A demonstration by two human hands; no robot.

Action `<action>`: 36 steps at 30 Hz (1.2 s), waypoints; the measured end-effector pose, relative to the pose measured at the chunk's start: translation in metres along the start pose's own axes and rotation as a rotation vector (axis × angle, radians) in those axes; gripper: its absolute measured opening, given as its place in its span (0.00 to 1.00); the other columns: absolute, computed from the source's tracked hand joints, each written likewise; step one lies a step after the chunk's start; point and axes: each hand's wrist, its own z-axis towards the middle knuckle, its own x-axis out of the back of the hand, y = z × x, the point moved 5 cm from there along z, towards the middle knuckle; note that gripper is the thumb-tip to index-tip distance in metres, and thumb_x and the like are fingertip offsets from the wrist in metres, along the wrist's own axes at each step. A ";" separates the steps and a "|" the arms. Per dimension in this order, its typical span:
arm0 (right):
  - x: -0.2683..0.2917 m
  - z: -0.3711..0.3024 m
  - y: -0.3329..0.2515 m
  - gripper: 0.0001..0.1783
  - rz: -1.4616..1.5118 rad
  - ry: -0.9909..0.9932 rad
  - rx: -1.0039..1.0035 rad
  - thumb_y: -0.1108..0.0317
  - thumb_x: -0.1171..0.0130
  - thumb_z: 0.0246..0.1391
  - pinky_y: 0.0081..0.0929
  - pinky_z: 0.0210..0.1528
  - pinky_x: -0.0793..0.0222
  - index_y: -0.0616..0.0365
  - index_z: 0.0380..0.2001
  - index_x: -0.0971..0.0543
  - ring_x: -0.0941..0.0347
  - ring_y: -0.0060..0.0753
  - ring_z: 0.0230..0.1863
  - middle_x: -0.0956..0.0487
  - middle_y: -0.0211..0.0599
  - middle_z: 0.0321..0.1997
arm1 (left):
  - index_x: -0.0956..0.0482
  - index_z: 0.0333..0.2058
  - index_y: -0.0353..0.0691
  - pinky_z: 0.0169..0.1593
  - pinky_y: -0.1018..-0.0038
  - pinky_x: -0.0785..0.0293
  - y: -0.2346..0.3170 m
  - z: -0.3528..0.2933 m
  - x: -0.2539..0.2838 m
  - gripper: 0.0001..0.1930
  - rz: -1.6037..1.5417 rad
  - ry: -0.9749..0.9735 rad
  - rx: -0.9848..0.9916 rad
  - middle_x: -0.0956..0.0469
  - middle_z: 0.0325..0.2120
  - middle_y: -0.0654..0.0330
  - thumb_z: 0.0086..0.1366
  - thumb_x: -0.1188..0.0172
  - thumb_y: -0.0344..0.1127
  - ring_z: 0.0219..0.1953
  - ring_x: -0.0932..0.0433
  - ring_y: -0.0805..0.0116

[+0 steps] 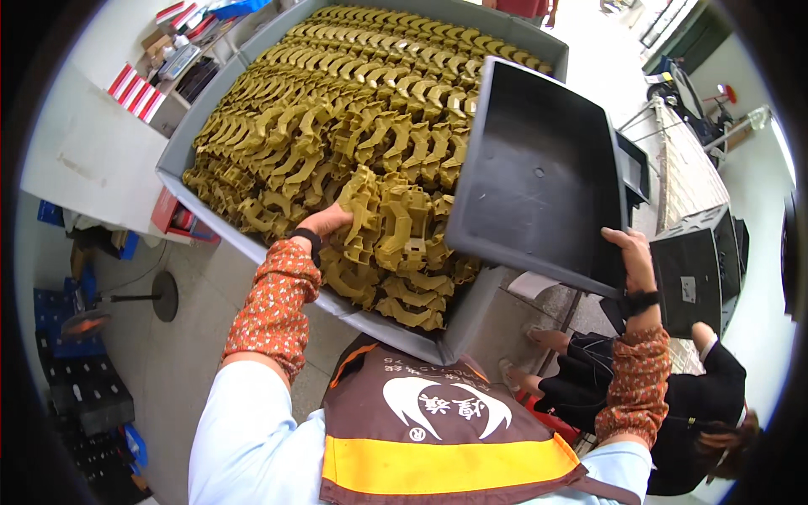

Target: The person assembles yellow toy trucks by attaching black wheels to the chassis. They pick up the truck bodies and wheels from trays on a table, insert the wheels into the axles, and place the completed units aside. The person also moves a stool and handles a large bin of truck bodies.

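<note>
A large grey bin point(210, 220) in front of me is heaped with olive-yellow curved plastic parts point(295, 126), laid in rows at the far side and jumbled near me. My left hand point(326, 223) is closed at the bin's near side on one or more of these curved parts point(360, 206); its fingertips are partly hidden behind them. My right hand point(631, 252) grips the near right rim of a shallow black tray point(539, 168). The tray is tilted over the bin's right side, and its inside shows no parts.
At the right, a person in black point(673, 396) sits low beside a black crate point(699, 269). A round-based stand point(165, 296) is on the floor at left, near stacked black trays point(93, 387). A cluttered bench point(181, 63) lies beyond the bin's left corner. Another person point(522, 7) stands behind the bin.
</note>
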 end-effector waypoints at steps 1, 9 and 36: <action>-0.004 -0.002 -0.003 0.08 -0.033 -0.001 0.073 0.71 0.36 0.52 0.24 0.28 0.24 0.66 0.32 0.17 0.20 0.27 0.24 0.18 0.34 0.27 | 0.49 0.72 0.49 0.55 0.58 0.28 0.000 0.003 -0.001 0.52 -0.008 0.021 -0.055 0.32 0.62 0.58 0.55 0.31 0.55 0.59 0.30 0.63; -0.001 -0.011 0.040 0.06 0.096 0.097 0.109 0.75 0.35 0.49 0.24 0.29 0.23 0.67 0.30 0.18 0.21 0.26 0.25 0.17 0.36 0.28 | 0.50 0.72 0.43 0.55 0.67 0.27 0.008 -0.006 -0.007 0.46 -0.005 0.007 -0.063 0.32 0.61 0.57 0.62 0.35 0.49 0.57 0.29 0.65; -0.173 -0.341 0.447 0.09 1.130 0.527 -0.676 0.68 0.38 0.48 0.28 0.26 0.25 0.65 0.27 0.17 0.21 0.33 0.21 0.17 0.40 0.23 | 0.29 0.61 0.47 0.58 0.44 0.29 -0.031 0.026 0.040 0.25 -0.193 -0.098 0.230 0.24 0.58 0.58 0.71 0.44 0.51 0.58 0.26 0.51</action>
